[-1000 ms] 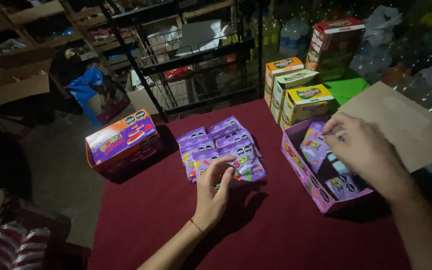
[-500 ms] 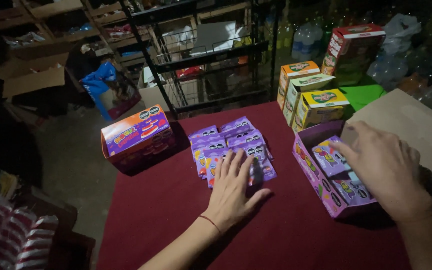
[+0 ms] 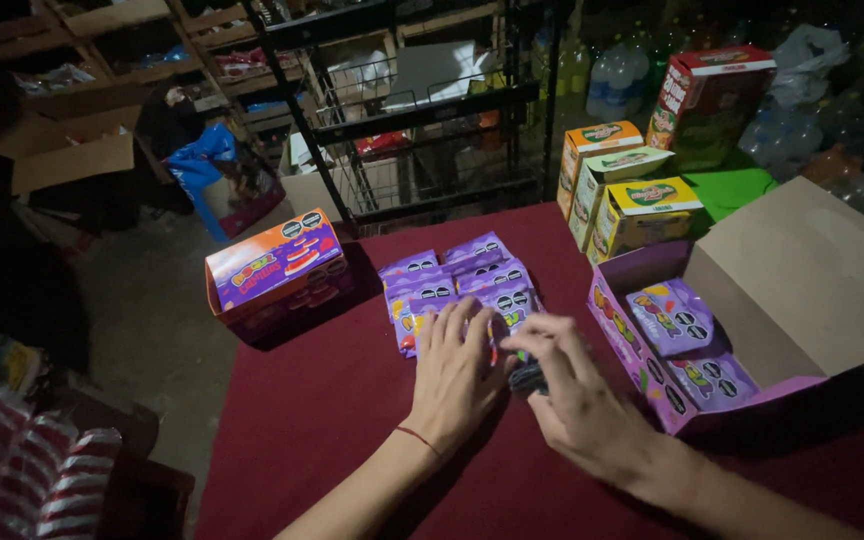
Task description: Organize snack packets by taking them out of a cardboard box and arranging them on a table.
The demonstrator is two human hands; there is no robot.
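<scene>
Comparing with half a second ago, we see our right hand (image 3: 577,400) has left the open purple display box (image 3: 652,375) and come across to the pile of purple candy packets (image 3: 457,285) at the middle of the dark red tablecloth (image 3: 332,430). Its fingers are partly curled on a packet at the pile's near edge; we cannot tell whether they grip it. Our left hand (image 3: 457,375) stays flat on the pile, fingers spread, gripping nothing. More packets lie inside the open box. The closed orange-and-purple box (image 3: 272,268) sits left of the pile, unmoved, and three yellow boxes (image 3: 617,195) stand behind.
</scene>
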